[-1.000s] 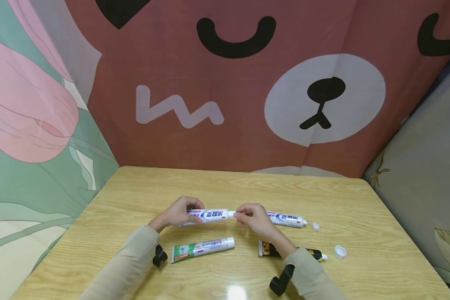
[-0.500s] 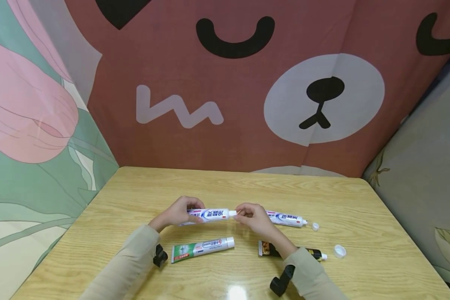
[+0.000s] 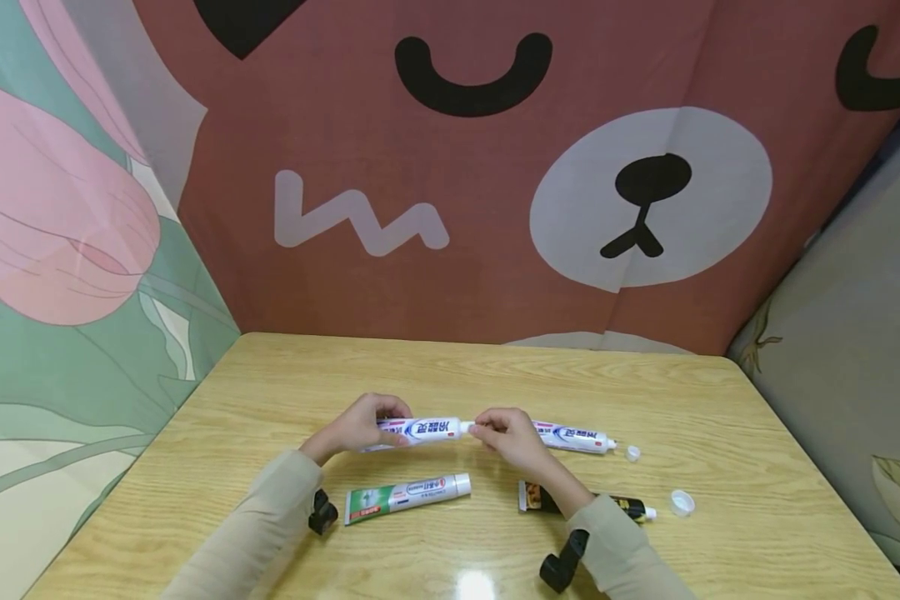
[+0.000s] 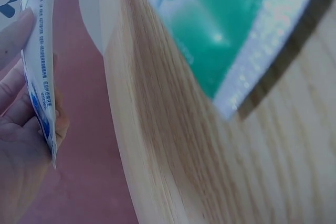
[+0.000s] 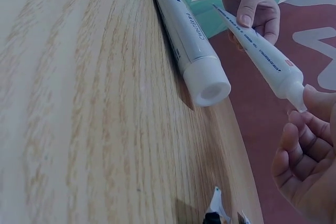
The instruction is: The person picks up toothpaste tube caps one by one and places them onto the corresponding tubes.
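Note:
My left hand [image 3: 366,423] grips a white-and-blue toothpaste tube [image 3: 431,430] by its flat tail half, thumb on the near side. The tube lies level, its narrow white cap [image 5: 297,97] pointing right. My right hand [image 3: 512,435] pinches that cap between thumb and fingertips, as the right wrist view also shows. Just behind the right hand lies a second white-and-blue toothpaste tube [image 3: 573,437], its nozzle bare, with a small white cap [image 3: 633,453] beside it.
Nearer the front lie a green-and-white toothpaste tube [image 3: 408,497], capped, and a black toothpaste tube [image 3: 630,507], partly hidden by the right forearm. A larger white cap [image 3: 682,502] rests to its right. The wooden table [image 3: 330,358] ends at a printed curtain [image 3: 390,300].
My right fingers shift slightly at the cap. The left hand and the tube stay nearly still, and the things on the table have not moved.

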Demonstrator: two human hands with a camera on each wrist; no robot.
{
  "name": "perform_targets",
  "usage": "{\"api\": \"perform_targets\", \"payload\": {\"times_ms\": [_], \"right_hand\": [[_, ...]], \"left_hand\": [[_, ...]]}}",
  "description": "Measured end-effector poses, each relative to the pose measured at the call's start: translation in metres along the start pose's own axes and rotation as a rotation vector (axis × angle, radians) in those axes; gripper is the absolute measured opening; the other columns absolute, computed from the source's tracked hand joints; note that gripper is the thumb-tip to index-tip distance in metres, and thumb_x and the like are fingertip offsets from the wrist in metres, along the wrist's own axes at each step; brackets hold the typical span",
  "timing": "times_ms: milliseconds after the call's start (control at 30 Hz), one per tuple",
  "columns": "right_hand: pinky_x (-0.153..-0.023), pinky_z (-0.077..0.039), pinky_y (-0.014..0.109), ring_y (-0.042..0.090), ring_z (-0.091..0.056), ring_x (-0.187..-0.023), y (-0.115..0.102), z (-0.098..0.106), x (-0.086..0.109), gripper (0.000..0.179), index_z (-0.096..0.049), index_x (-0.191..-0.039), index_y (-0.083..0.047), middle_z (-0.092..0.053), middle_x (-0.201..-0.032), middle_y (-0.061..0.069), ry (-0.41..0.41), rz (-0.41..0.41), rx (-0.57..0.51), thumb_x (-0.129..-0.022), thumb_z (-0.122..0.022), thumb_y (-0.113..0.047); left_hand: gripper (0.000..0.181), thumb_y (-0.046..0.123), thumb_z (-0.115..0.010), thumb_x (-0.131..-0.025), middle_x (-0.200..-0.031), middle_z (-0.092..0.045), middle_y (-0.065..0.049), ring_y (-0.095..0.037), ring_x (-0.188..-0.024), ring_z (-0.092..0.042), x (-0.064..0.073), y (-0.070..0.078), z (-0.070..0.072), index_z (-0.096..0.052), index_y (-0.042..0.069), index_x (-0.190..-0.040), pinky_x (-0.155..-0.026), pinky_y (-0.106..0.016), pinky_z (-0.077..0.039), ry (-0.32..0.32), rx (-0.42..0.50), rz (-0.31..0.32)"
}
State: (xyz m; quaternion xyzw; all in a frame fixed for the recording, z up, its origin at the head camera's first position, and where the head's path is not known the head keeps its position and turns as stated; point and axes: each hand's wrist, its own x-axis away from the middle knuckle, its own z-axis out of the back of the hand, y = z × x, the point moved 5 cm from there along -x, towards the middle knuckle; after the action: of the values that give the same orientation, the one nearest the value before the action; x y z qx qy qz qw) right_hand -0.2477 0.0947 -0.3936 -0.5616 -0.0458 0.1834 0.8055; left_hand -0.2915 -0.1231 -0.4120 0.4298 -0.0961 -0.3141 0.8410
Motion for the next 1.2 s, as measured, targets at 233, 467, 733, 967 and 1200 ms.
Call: {"api": "perform_targets", "payload": {"times_ms": [233, 467, 733, 967, 1200], "right_hand": [[-0.044, -0.03, 0.019, 0.005, -0.034, -0.046, -0.002, 0.0, 0.002, 0.016, -0.064, -0.091, 0.007, -0.044, -0.056, 0.002, -0.01, -0.024, 0.01, -0.09, -0.054, -0.006], [-0.042, -0.028, 0.02, 0.006, -0.031, -0.043, 0.014, -0.001, -0.004, 0.018, -0.064, -0.091, 0.008, -0.041, -0.053, 0.0, -0.003, -0.043, -0.029, -0.091, -0.053, -0.006], [-0.046, -0.039, 0.023, 0.013, -0.045, -0.052, 0.048, -0.006, -0.015, 0.016, -0.066, -0.086, 0.002, -0.054, -0.061, 0.01, 0.069, -0.104, -0.041, -0.087, -0.061, -0.012], [-0.063, -0.051, 0.042, 0.032, -0.059, -0.068, 0.045, -0.008, -0.014, 0.014, -0.064, -0.095, 0.005, -0.061, -0.077, 0.022, 0.102, -0.092, -0.097, -0.085, -0.061, -0.004], [-0.058, -0.05, 0.038, 0.026, -0.059, -0.063, 0.045, -0.009, -0.015, 0.013, -0.062, -0.096, 0.003, -0.061, -0.074, 0.022, 0.084, -0.074, -0.095, -0.085, -0.061, -0.004]], "left_hand": [[0.022, 0.01, -0.076, -0.072, -0.082, -0.063, 0.002, -0.012, -0.072, -0.056, -0.001, 0.003, -0.002, -0.064, 0.007, -0.09, -0.066, -0.026, -0.047, 0.006, -0.026, -0.012], [0.023, 0.01, -0.077, -0.07, -0.081, -0.062, 0.002, -0.011, -0.071, -0.055, -0.001, 0.004, -0.003, -0.064, 0.006, -0.09, -0.065, -0.026, -0.047, 0.025, -0.04, -0.016], [0.023, 0.008, -0.078, -0.069, -0.08, -0.062, 0.003, -0.012, -0.071, -0.056, -0.002, 0.0, -0.005, -0.064, 0.008, -0.088, -0.065, -0.026, -0.047, 0.04, -0.081, -0.013], [0.023, 0.007, -0.077, -0.07, -0.08, -0.062, 0.0, -0.015, -0.072, -0.056, -0.002, 0.0, -0.007, -0.063, 0.007, -0.087, -0.065, -0.026, -0.047, 0.034, -0.074, -0.013], [0.022, 0.01, -0.076, -0.071, -0.079, -0.061, 0.003, -0.012, -0.071, -0.055, -0.002, -0.005, -0.008, -0.063, 0.007, -0.088, -0.065, -0.026, -0.047, 0.019, -0.071, 0.0]]}}
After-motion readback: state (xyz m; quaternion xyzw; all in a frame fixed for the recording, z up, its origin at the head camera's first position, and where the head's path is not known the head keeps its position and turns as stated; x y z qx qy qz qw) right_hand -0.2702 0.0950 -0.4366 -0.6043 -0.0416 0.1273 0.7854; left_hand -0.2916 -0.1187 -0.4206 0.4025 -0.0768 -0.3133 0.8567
